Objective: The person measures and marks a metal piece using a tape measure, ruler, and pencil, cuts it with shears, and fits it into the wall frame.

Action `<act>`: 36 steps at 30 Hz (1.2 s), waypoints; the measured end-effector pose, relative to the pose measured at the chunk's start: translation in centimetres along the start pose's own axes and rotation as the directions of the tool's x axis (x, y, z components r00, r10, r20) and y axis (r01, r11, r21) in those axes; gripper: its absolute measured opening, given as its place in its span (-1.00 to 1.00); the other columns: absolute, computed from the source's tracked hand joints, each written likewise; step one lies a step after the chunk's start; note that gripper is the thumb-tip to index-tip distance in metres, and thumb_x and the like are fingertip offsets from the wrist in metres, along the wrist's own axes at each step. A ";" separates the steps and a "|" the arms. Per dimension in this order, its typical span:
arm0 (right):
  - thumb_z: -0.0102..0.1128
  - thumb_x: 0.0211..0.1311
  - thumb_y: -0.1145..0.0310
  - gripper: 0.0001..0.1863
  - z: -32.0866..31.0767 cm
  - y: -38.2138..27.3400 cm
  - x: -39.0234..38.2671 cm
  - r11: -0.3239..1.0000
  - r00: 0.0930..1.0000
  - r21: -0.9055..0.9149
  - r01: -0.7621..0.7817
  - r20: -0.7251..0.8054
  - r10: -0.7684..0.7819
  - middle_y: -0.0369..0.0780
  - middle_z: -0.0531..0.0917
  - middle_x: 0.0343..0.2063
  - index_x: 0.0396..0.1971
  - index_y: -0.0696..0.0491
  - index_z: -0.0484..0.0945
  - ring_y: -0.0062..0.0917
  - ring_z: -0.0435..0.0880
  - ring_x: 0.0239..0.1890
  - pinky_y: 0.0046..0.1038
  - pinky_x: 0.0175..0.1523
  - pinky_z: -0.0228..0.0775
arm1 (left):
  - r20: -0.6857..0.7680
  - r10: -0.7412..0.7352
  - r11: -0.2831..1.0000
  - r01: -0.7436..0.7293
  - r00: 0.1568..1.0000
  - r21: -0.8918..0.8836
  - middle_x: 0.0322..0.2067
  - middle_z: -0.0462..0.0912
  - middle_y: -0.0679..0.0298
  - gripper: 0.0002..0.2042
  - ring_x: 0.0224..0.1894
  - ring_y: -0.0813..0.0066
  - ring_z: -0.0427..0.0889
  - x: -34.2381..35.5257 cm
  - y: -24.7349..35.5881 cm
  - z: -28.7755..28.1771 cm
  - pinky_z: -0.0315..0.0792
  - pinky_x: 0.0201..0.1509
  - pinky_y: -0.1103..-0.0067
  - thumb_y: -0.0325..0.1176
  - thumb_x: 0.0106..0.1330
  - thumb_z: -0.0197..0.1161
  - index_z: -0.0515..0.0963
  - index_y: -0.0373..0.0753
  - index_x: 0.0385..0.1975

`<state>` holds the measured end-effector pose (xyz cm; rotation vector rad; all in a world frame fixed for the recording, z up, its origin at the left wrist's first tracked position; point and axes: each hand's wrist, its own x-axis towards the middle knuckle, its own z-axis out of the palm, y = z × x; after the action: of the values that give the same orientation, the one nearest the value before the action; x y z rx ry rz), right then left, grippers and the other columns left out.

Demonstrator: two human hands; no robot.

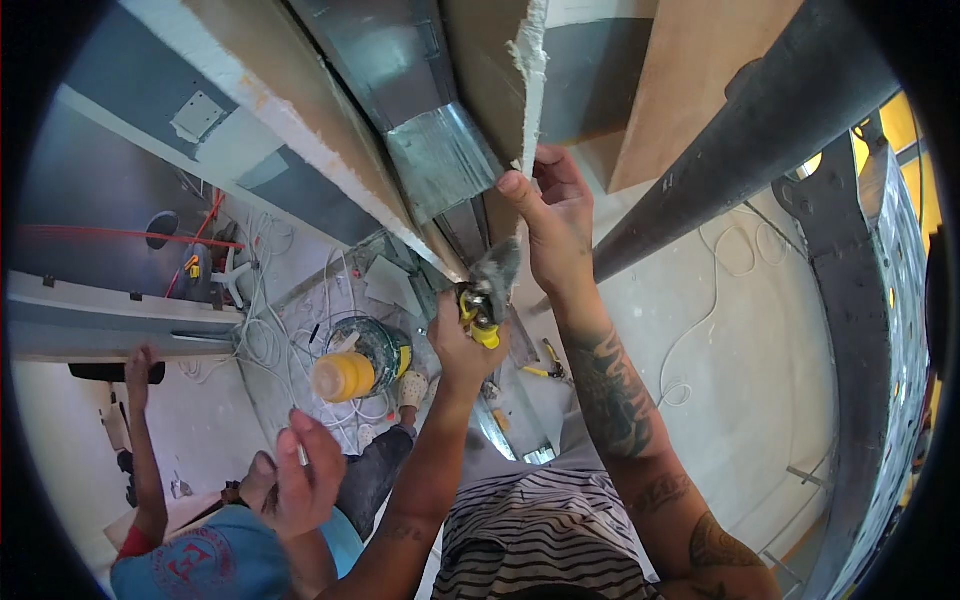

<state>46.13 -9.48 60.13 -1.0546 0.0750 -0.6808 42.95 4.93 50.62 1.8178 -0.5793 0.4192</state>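
Note:
My left hand (464,347) is closed around a yellow-and-black hand tool (482,312). A grey, blurred blade-like part (495,268) points up from it, beside the lower end of a cut plasterboard edge (533,90). Its exact kind is hard to make out. Higher up, my right hand (560,210) pinches that ragged white edge, thumb on the left face and fingers on the right. Left of the board, a shiny metal stud (440,160) stands in the gap before a second plasterboard edge (350,190).
A co-worker in a blue shirt (215,560) is at the lower left, one hand (300,475) raised near my left forearm. A dark bucket (375,345) and a yellow container (343,377) stand among loose cables. A thick dark pipe (740,150) slants past on the right.

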 end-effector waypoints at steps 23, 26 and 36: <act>0.42 0.13 0.40 -0.58 -0.7 0.4 0.2 0.999 1.000 -0.027 0.021 0.024 -0.020 -0.28 0.59 -0.15 -0.04 0.13 0.46 -0.65 0.52 -0.11 -0.56 0.06 0.33 | -0.111 -0.081 0.996 0.077 0.991 -0.034 -0.51 0.58 0.14 -0.64 -0.43 0.05 0.67 0.3 -1.1 0.2 0.52 -0.36 0.39 -0.43 -0.07 0.41 0.44 -0.28 -0.26; 0.43 0.13 0.38 -0.60 -0.6 0.8 -0.2 0.999 1.000 -0.033 0.010 0.011 -0.010 -0.31 0.58 -0.17 -0.07 0.10 0.47 -0.66 0.50 -0.11 -0.57 0.06 0.29 | -0.034 -0.257 0.966 0.257 0.966 -0.002 -0.43 0.61 0.12 -0.58 -0.37 0.11 0.69 -0.5 -1.7 -0.4 0.53 -0.32 0.42 -0.43 -0.11 0.41 0.45 -0.29 -0.20; 0.00 0.43 0.00 -0.36 -0.4 -2.2 -7.8 0.894 0.982 -0.433 -0.117 -0.187 0.038 -0.25 0.47 0.03 0.33 0.10 0.20 -0.53 0.42 0.14 -0.43 0.22 0.23 | 0.697 -0.238 0.967 0.231 0.676 0.105 -0.24 0.61 0.05 -0.43 -0.18 0.02 0.63 -18.6 -12.4 -8.2 0.51 -0.13 0.28 -0.22 -0.08 0.47 0.43 -0.28 -0.05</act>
<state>38.73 -6.21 59.66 -1.4191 0.4402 -0.6984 34.93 19.21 33.30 2.0075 -0.8425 -0.5017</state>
